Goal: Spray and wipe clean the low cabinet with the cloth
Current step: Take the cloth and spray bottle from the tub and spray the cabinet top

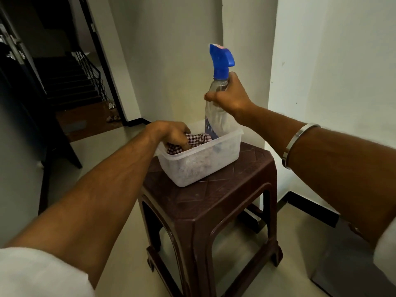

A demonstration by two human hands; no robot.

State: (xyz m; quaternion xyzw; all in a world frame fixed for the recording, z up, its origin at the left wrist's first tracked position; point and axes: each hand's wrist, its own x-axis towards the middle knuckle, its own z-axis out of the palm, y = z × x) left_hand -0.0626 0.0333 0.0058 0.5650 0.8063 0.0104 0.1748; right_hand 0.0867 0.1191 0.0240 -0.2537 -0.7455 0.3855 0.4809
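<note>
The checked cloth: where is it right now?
In the head view, centre frame: the checked cloth lies in the plastic tub on the brown stool, gripped by the left hand.

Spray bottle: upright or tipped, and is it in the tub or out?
Near upright. The spray bottle has its blue head on top, its base inside the tub, right hand gripping its neck.

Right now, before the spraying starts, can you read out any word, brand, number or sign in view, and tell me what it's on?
None can be read.
Spray bottle, gripped by the right hand: a dark blue label low on its side, with print too blurred to read.
Blue trigger head: a small pinkish patch on top, illegible.
Plastic tub, checked cloth gripped by the left hand, and brown stool: no lettering visible.
</note>
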